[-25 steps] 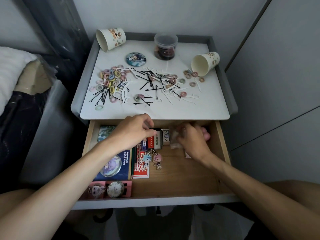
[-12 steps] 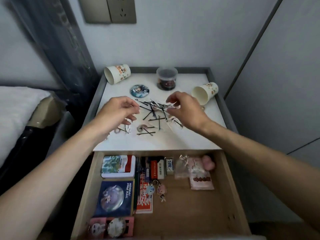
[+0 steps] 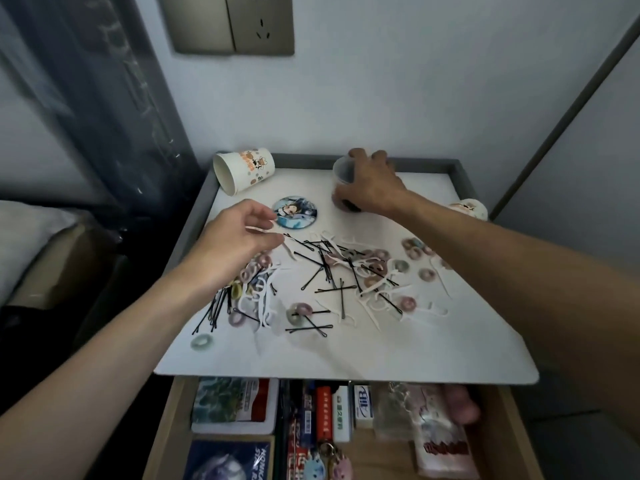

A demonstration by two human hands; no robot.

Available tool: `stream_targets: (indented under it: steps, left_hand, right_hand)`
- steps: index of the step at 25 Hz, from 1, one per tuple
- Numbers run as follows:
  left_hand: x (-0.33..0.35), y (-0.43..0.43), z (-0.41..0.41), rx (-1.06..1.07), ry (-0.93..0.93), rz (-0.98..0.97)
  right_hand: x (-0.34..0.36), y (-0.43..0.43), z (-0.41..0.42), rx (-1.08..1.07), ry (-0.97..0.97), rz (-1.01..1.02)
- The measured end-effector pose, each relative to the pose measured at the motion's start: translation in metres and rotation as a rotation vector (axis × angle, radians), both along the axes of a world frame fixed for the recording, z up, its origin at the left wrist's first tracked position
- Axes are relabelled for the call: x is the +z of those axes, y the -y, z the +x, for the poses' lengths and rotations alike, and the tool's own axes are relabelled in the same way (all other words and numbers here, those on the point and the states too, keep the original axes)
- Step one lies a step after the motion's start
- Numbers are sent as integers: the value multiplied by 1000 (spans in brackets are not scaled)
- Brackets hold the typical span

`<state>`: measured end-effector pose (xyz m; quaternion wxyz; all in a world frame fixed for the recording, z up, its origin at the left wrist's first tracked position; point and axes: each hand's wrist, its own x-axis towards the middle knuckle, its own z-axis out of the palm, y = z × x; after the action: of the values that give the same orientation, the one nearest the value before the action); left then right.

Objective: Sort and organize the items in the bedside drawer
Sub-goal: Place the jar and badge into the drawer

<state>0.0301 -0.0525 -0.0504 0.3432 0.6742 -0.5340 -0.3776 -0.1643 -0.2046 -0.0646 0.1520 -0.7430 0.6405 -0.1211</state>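
Two paper cups (image 3: pixel 244 171) (image 3: pixel 468 208) | one badge (image 3: pixel 295 213) | right grip (image 3: pixel 372 187) holds one tub (image 3: pixel 343 169)

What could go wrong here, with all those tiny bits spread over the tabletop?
The right hand grips the clear tub at the back; if tipped, it might spill its dark contents. The right forearm passes close by the paper cup at the table's edge and could knock it off. The pale green hair tie near the front could get swept into the open drawer.
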Motion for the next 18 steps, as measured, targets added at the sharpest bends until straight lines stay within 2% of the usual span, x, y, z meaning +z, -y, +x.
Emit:
stream_targets:
  steps: [2, 5, 7, 10, 12, 13, 14, 16, 17, 18]
  left_hand:
    - [-2, 0, 7, 8, -11, -7]
    - [1, 4, 10, 6, -44, -75]
    - [3, 6, 9, -25, -33, -138]
    - [5, 5, 15, 4, -4, -185]
    - [7, 0, 26, 48, 50, -177]
    - [6, -3, 33, 57, 61, -165]
    - [5, -7, 39, 58, 53, -150]
    - [2, -16, 49, 54, -3, -132]
    - [2, -19, 52, 58, -48, -137]
    - [1, -22, 55, 65, -101, -148]
  right_hand:
    - [8, -5, 5, -23, 14, -63]
    - [35, -37, 24, 134, 259, -98]
    - [48, -68, 43, 292, 467, 91]
    - [58, -81, 62, 429, 575, 342]
    - [59, -68, 67, 423, 790, 560]
    - [54, -57, 68, 363, 827, 562]
    - [47, -45, 70, 298, 733, 470]
    - [24, -22, 70, 251, 233, 216]
    - [12, -15, 69, 240, 18, 175]
    - [3, -10, 70, 213, -110, 192]
